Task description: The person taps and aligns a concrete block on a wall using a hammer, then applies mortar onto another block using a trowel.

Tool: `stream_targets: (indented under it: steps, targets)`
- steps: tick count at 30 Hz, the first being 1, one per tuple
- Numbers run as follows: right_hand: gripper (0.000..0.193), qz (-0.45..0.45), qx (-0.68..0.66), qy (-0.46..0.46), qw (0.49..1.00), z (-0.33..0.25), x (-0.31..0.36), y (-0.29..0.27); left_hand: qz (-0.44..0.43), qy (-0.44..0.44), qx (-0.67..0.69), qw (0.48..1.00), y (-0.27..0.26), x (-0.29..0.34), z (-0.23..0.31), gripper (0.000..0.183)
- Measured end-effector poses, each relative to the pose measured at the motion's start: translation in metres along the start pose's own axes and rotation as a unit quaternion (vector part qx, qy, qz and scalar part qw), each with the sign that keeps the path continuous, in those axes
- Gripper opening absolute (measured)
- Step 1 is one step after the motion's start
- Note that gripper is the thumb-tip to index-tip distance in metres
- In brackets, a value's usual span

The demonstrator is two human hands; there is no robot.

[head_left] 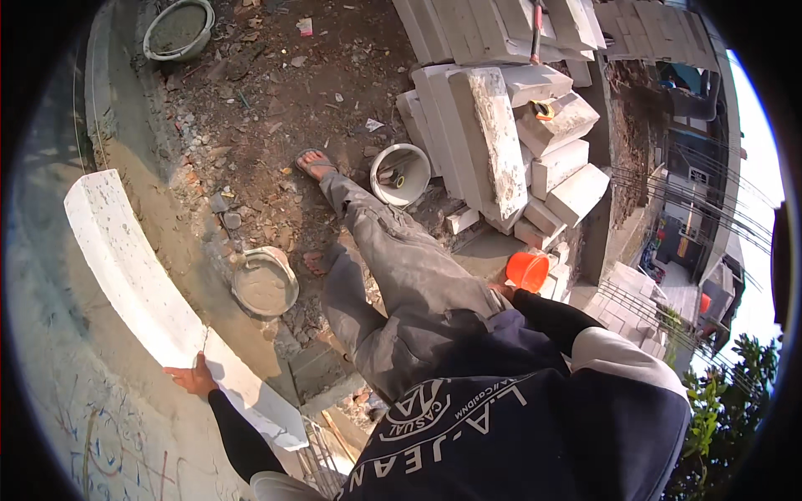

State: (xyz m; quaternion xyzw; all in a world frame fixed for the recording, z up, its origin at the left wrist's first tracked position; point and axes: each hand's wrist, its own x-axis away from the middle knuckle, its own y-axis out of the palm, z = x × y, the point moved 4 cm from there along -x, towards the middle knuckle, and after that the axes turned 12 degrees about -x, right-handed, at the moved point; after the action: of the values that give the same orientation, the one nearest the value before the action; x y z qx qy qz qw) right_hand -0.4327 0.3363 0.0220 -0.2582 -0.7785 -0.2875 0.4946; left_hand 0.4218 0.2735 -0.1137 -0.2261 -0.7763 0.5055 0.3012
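Observation:
Along the left runs a row of white concrete blocks with a joint between two of them. My left hand lies across the row close to that joint, thumb and fingers apart. At my right side, my right hand is closed at the edge of an orange plastic scoop, which is tipped so that its mouth shows; most of those fingers are hidden. Between the row and my feet sits a bucket of wet grey mortar.
A white pail with small tools inside stands beyond my foot. Stacked blocks rise on the right, bearing a yellow tape measure and a red-handled hammer. Another mortar basin is at the far left. Rubble covers the ground.

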Motion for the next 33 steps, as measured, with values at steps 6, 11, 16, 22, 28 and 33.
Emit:
stream_targets:
  steps: [6,11,16,22,28,33]
  targets:
    - [0.085,0.189,-0.347,0.197,0.897,0.002,0.058,-0.039,-0.105,-0.020,-0.006,0.994,-0.011,-0.013,0.003,0.142]
    - [0.084,0.470,-0.231,-0.039,0.851,-0.019,0.077,-0.275,-0.081,-0.018,0.061,0.995,-0.014,-0.009,0.001,0.140]
    - [0.076,0.534,0.353,-0.109,0.761,-0.037,0.063,-0.567,-0.065,0.038,0.134,0.988,-0.040,-0.019,0.014,0.109]
    - [0.068,0.465,0.186,-0.168,0.849,-0.021,0.051,-0.789,-0.127,-0.034,0.147,0.980,-0.058,-0.021,0.025,0.110]
    - [0.059,0.429,-0.217,-0.203,0.853,-0.010,0.020,-0.825,-0.117,-0.014,0.159,0.980,-0.037,-0.033,0.004,0.118]
    - [0.066,0.718,0.211,-0.088,0.657,-0.056,0.047,-0.764,-0.157,-0.046,0.199,0.966,-0.016,-0.034,-0.012,0.132]
